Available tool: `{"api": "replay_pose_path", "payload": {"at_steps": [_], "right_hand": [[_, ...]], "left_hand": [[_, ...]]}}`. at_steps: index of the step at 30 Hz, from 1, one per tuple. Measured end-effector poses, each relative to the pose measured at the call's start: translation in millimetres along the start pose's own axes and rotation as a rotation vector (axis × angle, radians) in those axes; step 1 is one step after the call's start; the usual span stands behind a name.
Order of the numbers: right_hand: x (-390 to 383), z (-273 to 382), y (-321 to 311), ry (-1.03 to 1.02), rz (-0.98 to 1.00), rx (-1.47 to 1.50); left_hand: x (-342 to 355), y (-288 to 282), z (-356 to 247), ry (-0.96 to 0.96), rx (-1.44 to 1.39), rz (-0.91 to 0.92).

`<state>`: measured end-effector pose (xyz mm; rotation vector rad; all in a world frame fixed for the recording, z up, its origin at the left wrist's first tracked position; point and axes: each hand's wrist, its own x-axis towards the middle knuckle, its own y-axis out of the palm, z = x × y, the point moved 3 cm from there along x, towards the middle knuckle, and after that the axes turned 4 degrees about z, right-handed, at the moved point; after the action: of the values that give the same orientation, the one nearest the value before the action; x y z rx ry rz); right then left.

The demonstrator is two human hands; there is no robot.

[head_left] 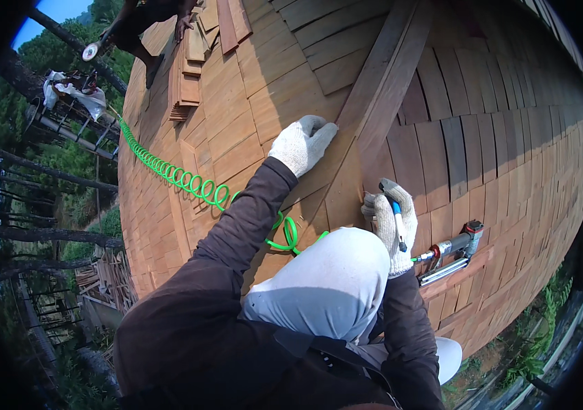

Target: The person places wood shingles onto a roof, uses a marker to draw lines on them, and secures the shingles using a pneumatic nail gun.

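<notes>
My left hand (303, 145), in a white knit glove, is closed with its bent fingers pressed down at the edge of a wooden shingle (344, 188) beside a long plank. In my right hand (395, 219), also gloved, a blue pen or marker (399, 224) lies across the palm, its dark end toward the wrist. The curled fingertips of that hand come close to the shingle's lower edge. A nail gun (452, 249) rests on the shingles right of my right wrist. From it, a green coiled air hose (189, 179) passes behind my knee and away to the left.
The long plank (388, 72) runs up the curved shingled roof (503, 184). Stacked loose shingles (185, 82) lie at the upper left, near another person's hand (183, 26) and leg. Trees and scaffold poles (79, 130) stand beyond the left edge; greenery lies below at right.
</notes>
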<state>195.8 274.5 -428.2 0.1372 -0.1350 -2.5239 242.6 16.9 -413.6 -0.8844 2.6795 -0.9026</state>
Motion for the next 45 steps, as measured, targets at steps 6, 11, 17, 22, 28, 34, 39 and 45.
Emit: {"api": "replay_pose_path", "payload": {"at_steps": [6, 11, 17, 22, 28, 34, 39, 45], "right_hand": [[-4, -2, -2, 0.021, 0.009, -0.014], [-8, 2, 0, 0.042, -0.001, -0.049], [-9, 12, 6, 0.076, 0.001, -0.004], [-12, 16, -3, 0.052, -0.023, -0.007], [-6, 4, -4, -0.002, -0.002, -0.203], [-14, 13, -21, -0.109, -0.006, -0.430], [-12, 46, -80, -0.268, -0.010, -0.623], [-72, 138, -220, -0.184, -0.361, -0.716]], "left_hand": [[-7, 6, -13, 0.038, 0.014, 0.017], [-27, 13, -25, 0.052, 0.206, 0.026], [-29, 11, -35, 0.029, 0.248, 0.064], [-25, 27, -33, 0.103, 0.251, 0.013], [-21, 29, -4, 0.234, 0.213, -0.126], [-13, 33, 3, 0.175, 0.235, -0.083], [-7, 31, 15, 0.122, 0.221, -0.014], [-13, 33, 11, 0.123, 0.206, -0.025]]}}
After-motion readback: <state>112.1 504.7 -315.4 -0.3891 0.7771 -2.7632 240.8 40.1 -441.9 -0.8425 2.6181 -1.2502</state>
